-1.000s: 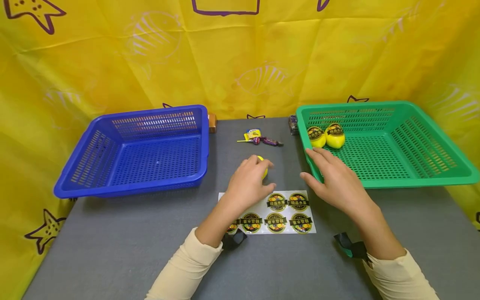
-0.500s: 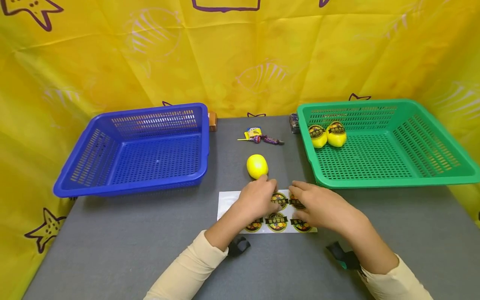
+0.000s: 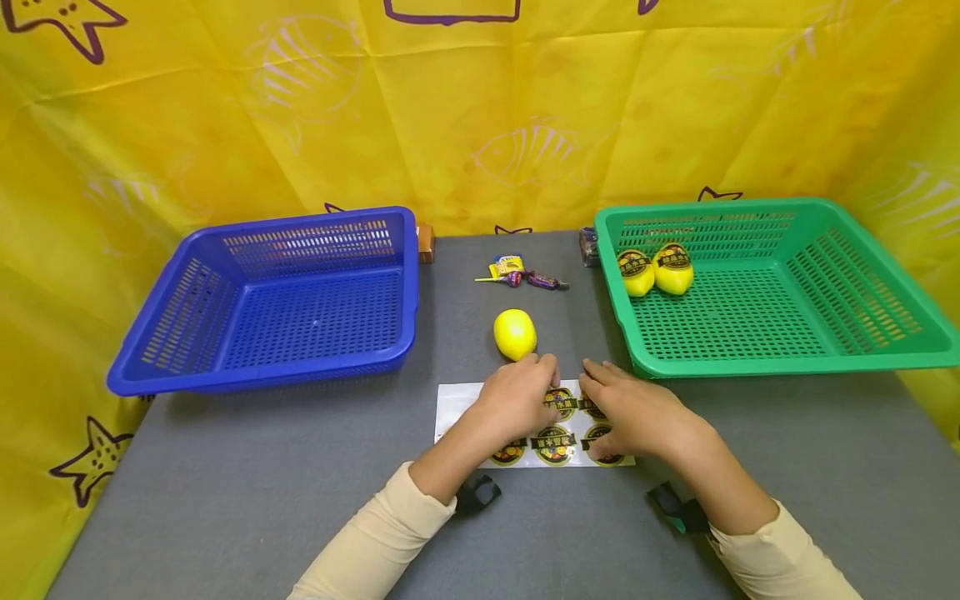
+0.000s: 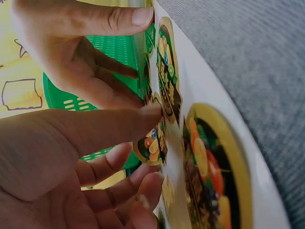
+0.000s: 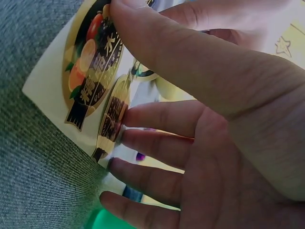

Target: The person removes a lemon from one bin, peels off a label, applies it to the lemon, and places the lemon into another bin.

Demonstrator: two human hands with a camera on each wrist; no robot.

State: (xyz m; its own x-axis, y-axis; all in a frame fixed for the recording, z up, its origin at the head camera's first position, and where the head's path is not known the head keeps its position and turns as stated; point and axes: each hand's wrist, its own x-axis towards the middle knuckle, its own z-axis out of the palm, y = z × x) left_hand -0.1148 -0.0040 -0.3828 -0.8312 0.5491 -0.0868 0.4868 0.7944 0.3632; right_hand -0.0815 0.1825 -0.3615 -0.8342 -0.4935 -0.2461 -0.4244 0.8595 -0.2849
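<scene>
Both hands down on the white sheet of round fruit stickers (image 3: 457,404), lower middle of the grey tabletop (image 3: 225,483). Left hand (image 3: 517,398) and right hand (image 3: 633,412) fingertips pressing it; grip unclear. Glossy yellow lemon (image 3: 514,333) sits just above, untouched.

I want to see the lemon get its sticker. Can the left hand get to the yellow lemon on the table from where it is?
Probably yes. The left hand rests on the sticker sheet, and the lemon lies just beyond its fingertips on the bare grey table, with nothing between them.
</scene>
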